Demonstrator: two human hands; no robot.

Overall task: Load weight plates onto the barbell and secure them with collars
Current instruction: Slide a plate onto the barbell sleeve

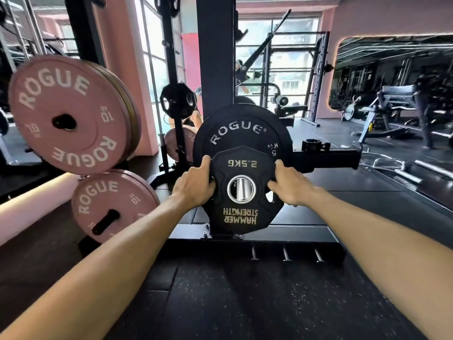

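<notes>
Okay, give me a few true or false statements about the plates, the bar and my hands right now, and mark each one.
1. Both hands grip the small plate. True: the left hand and right hand hold its side openings.
2. The small plate reads 10 KG. False: it reads 2.5KG.
3. A larger black plate sits behind it. True.
4. The plates on the left are black. False: the pink plates are there.
5. The bar end shows through the small plate's hole. True.

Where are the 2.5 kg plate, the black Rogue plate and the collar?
2.5 kg plate (242, 165): head view, on its upper face by the weight marking.
Black Rogue plate (236, 130): head view, on its face at the lettering.
Collar (314, 145): head view, on its black ring, resting on the rack arm.
</notes>
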